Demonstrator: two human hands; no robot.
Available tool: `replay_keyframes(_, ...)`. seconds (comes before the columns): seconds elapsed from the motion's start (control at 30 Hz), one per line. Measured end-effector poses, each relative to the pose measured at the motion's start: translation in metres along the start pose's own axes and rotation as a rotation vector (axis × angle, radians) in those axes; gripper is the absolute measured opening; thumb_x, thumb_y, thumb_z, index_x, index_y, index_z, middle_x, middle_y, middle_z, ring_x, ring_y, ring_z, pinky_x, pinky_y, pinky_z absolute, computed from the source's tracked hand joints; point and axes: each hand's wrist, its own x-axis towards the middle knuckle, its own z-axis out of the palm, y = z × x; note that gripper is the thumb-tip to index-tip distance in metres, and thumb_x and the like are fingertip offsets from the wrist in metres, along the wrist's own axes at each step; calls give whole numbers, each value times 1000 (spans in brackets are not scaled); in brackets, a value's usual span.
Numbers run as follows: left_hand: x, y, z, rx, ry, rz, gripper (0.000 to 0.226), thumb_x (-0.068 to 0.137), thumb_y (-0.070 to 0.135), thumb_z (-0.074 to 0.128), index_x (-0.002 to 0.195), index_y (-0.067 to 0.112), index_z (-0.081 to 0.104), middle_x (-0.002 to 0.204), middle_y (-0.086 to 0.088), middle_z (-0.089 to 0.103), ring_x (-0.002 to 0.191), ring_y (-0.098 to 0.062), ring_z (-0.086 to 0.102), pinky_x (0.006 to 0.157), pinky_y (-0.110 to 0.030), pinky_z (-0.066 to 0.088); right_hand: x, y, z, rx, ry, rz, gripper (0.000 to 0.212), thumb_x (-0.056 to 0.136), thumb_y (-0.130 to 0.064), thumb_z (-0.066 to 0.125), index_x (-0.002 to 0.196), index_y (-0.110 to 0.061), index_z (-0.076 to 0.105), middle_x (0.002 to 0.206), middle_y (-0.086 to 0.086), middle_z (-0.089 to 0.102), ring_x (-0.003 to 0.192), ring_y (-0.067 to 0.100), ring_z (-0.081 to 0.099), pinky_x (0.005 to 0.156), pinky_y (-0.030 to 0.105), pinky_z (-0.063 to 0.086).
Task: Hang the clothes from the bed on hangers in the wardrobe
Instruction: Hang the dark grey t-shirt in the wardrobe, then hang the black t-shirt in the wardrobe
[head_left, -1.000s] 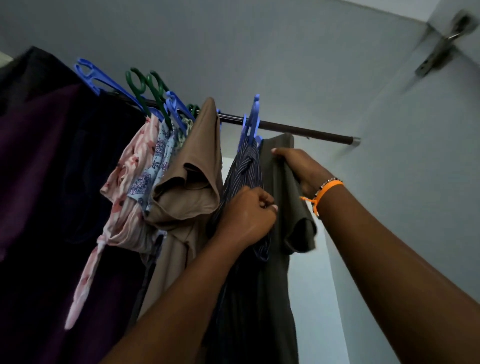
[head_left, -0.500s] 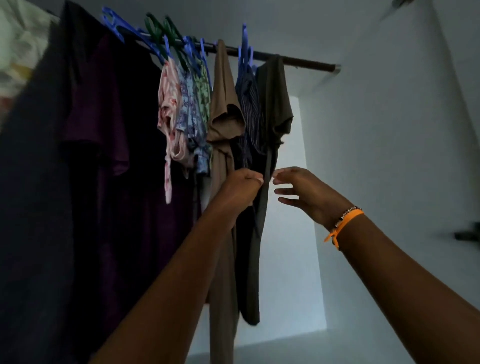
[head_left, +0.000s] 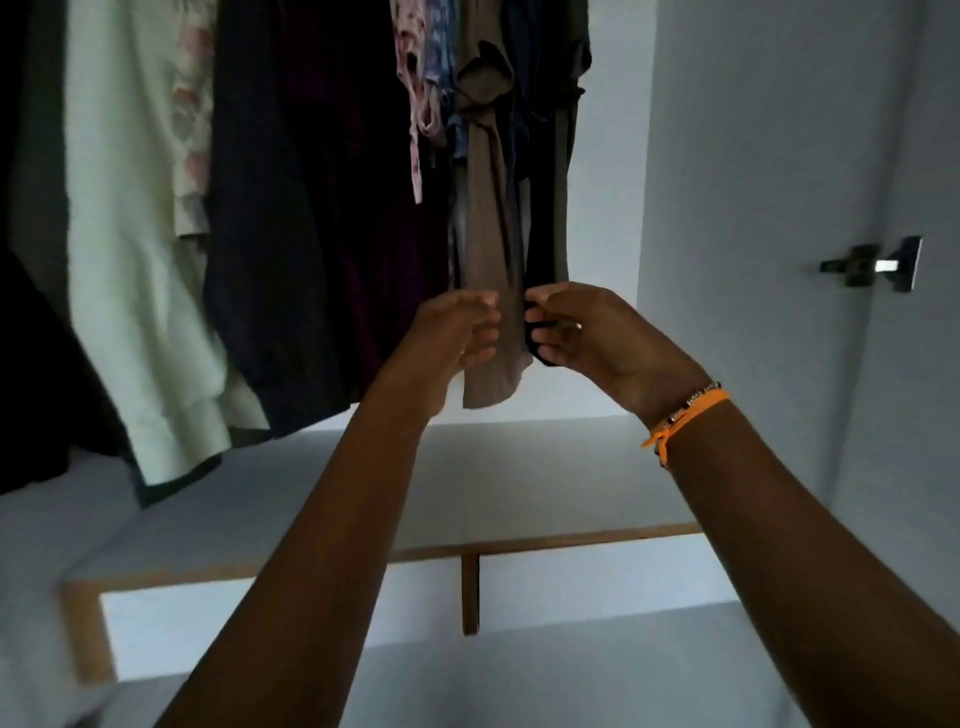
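Several clothes hang in the wardrobe; the rail and hangers are above the frame. A brown garment (head_left: 488, 218) hangs longest in the middle, with a dark garment (head_left: 548, 228) just to its right. My left hand (head_left: 452, 338) is closed at the brown garment's left edge near its hem. My right hand (head_left: 587, 338), with an orange band at the wrist, pinches the dark garment's bottom hem, and dark fabric shows between its fingers. The two hands are level and almost touching.
To the left hang a dark purple garment (head_left: 322, 208), a pale green shirt (head_left: 130, 260) and pink floral clothes (head_left: 410, 78). The wardrobe's grey side wall (head_left: 753, 208) stands on the right, with a metal hinge (head_left: 872, 265). A wood-edged shelf (head_left: 519, 545) lies below.
My view has dropped from the rail to the hems. Both hands have moved down the hanging clothes; the right hand, open half a second ago, now grips the dark hem.
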Motion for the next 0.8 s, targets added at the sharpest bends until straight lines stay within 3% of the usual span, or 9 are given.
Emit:
replay_keyframes(0.17, -99, -28, -20, 55, 89, -125, 21, 96, 19, 51, 112, 13, 63, 102, -2, 63, 95, -15, 60, 80, -22, 50, -93, 41, 19, 107, -94, 135, 14, 95, -18, 51, 90, -19, 64, 90, 0, 64, 89, 17, 59, 90, 30, 47)
replay_keyframes(0.4, -272, -67, -31, 14, 251, -278, 17, 94, 18, 52, 103, 13, 66, 102, -4, 67, 99, -20, 63, 83, -27, 53, -238, 90, 65, 128, -263, 295, 16, 94, -18, 50, 98, -12, 64, 86, 1, 64, 81, 15, 59, 81, 28, 47)
replay_keyframes(0.57, -408, -85, -64, -37, 475, -435, 17, 95, 15, 50, 103, 11, 64, 98, -4, 64, 97, -20, 62, 81, -25, 52, -347, 113, 123, 183, -386, 469, 18, 97, -22, 48, 94, -16, 65, 92, 3, 66, 91, 19, 61, 85, 27, 49)
replay_keyframes(0.8, -591, -74, -144, -112, 826, -533, 20, 97, 14, 47, 105, 10, 64, 91, -1, 63, 87, -14, 61, 74, -23, 53, -488, 124, 247, 219, -622, 717, 19, 95, -21, 49, 91, -17, 67, 85, 0, 63, 80, 15, 56, 76, 26, 46)
